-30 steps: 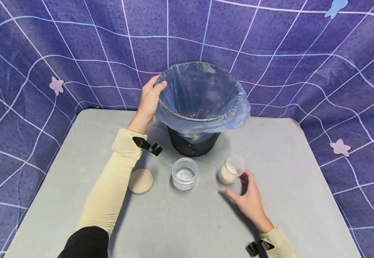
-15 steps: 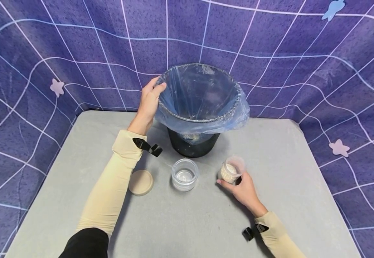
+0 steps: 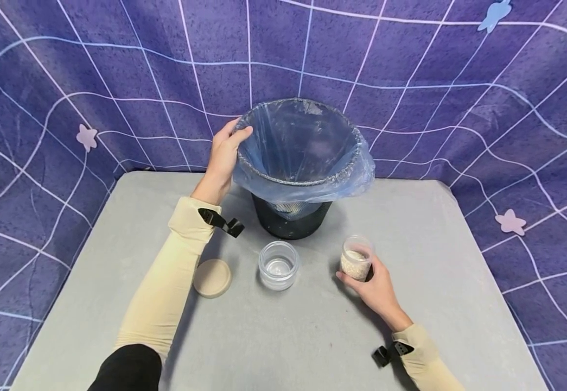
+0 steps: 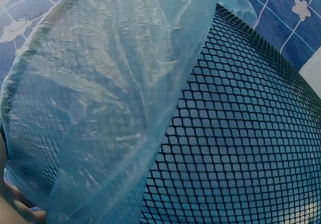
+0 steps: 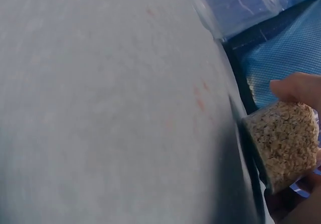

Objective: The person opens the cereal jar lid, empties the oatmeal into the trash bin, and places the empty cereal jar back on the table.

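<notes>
My left hand (image 3: 223, 155) grips the left rim of a black mesh trash can (image 3: 290, 225), thumb over the edge. A blue translucent bag (image 3: 307, 191) lines the can and folds out over its rim; in the left wrist view this bag (image 4: 115, 93) hangs over the mesh. My right hand (image 3: 378, 290) holds a small clear jar (image 3: 356, 259) from the front and right, thumb on its near side. The jar has no lid and is partly filled with pale flakes (image 5: 286, 138) that look like oats.
Between the hands stands an empty clear jar (image 3: 279, 266), just in front of the can. A beige round lid (image 3: 212, 278) lies to its left, beside my left forearm. The grey table (image 3: 273, 347) backs onto a purple curtain (image 3: 166, 81) with a grid pattern.
My right hand has closed its fingers round the jar of flakes, which has shifted slightly right and stands straighter. The left hand keeps its hold on the rim.
</notes>
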`<state>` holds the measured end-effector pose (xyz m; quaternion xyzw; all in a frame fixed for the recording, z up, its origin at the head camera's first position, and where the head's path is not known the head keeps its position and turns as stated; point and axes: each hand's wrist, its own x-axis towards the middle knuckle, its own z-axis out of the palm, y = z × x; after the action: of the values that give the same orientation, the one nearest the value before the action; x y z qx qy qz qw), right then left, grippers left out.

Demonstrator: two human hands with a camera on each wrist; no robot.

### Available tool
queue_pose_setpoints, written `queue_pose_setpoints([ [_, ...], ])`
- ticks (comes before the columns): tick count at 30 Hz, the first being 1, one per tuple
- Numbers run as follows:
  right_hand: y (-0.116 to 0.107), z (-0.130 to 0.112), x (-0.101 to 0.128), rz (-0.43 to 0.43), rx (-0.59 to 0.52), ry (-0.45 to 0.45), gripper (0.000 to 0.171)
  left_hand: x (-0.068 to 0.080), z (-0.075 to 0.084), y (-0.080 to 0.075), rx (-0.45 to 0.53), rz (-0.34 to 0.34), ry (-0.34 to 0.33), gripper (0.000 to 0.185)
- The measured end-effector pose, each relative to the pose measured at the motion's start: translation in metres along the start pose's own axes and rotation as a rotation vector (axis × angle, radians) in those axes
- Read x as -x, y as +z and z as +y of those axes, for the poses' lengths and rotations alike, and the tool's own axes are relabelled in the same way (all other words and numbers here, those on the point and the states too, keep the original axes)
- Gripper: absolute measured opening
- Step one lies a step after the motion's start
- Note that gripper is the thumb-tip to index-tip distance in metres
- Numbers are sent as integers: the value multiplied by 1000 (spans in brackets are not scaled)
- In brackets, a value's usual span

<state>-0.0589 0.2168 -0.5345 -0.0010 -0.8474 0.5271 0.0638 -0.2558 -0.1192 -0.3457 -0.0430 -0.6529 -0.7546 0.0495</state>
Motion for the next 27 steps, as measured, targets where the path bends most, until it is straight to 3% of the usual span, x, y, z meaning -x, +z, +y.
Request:
queue_pose_setpoints([
  [6,-13,4,2,8,55,0,65,0,-1,-2,1,24,-1,50],
  [12,-30,6,-3,24,138,-62,57,5,3,-5,-5,28,59,55],
  [18,-43,7,-7,0,177,-85,59,18,6,-15,-202,107,174,55],
  [22,-48,9,-7,-34,199,-100,60,38,9,-19,-384,169,219,54],
  [27,-54,10,-5,-51,216,-98,63,70,10,-14,-504,231,431,49],
])
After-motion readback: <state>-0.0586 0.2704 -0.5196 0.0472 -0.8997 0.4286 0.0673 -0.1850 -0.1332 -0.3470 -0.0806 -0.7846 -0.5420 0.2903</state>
